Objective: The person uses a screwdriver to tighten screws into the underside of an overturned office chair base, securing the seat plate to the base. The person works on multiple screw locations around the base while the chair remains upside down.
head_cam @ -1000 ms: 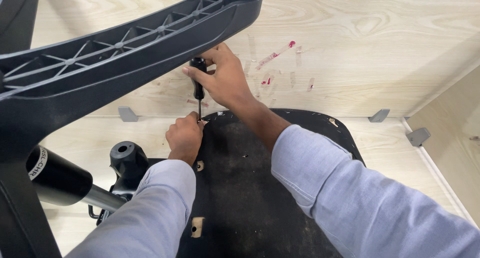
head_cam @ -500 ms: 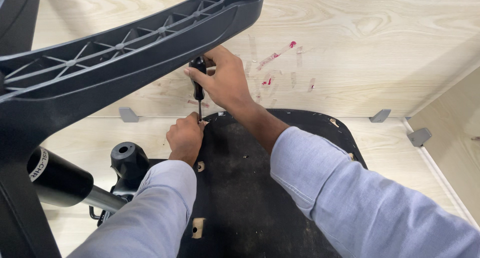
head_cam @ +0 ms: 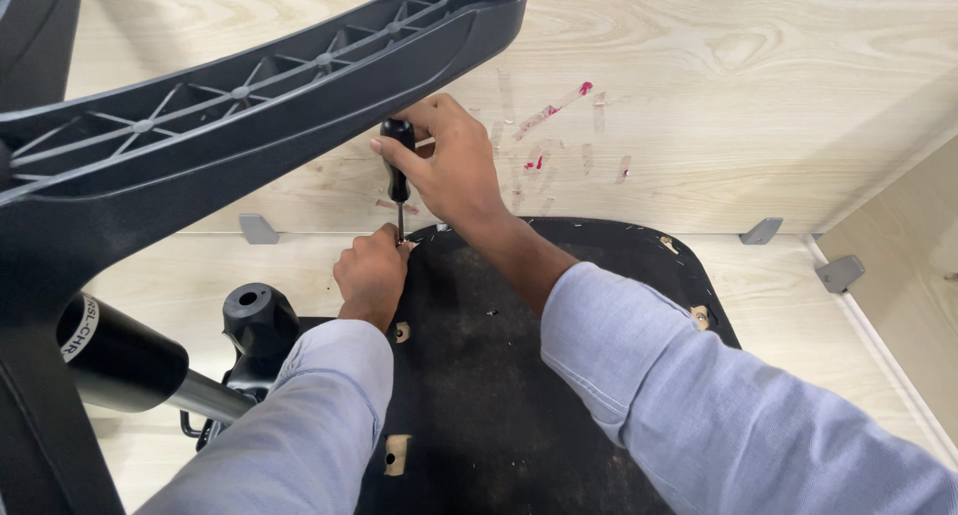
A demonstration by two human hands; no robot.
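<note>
My right hand (head_cam: 449, 171) grips the black handle of a screwdriver (head_cam: 397, 171), held upright with its tip down at the far-left edge of a black chair seat underside (head_cam: 519, 375). My left hand (head_cam: 371, 273) rests on that edge right beside the tip, fingers closed around something small I cannot make out. Both sleeves are light blue.
A black plastic chair base leg (head_cam: 249, 106) arches across the upper left, above the hands. A black gas cylinder (head_cam: 120, 360) with a metal rod and a black knob (head_cam: 257, 315) lie at the left. Pale wooden panels with grey brackets (head_cam: 257, 228) surround the seat.
</note>
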